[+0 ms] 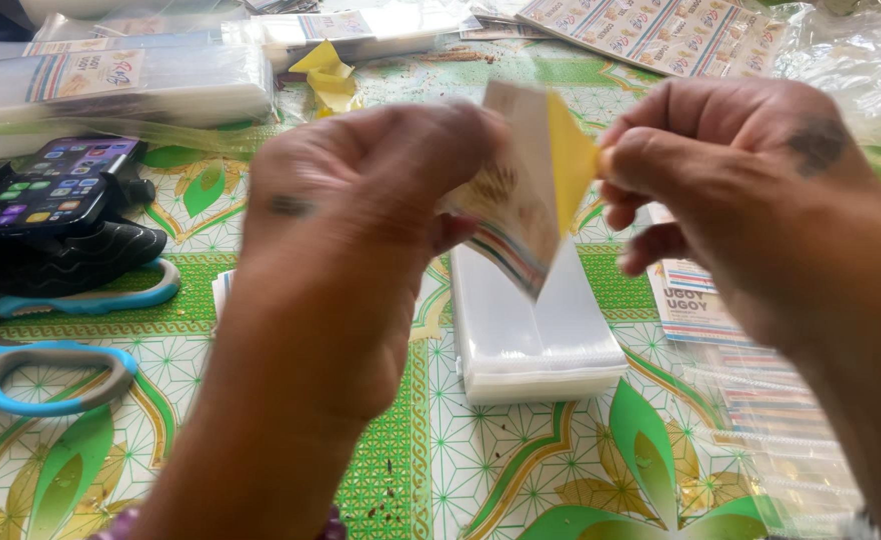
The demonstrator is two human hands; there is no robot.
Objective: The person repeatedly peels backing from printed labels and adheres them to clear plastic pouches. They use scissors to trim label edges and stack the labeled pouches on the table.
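Observation:
My left hand (361,220) pinches a small printed sticker label (511,200) with coloured stripes, held up above the table. My right hand (741,190) grips the yellow backing paper (571,155) at the label's right edge, and the backing is folded away from the label. Both are blurred. Directly below them a stack of clear plastic bags (531,340) lies on the green patterned tablecloth (461,460).
Blue-handled scissors (51,370) and a smartphone (51,185) on a black stand lie at the left. Bundles of clear bags (131,85) and a sheet of printed labels (651,30) sit at the back. Labelled bags (731,370) lie at the right; crumpled yellow backing scraps (329,75) near the back.

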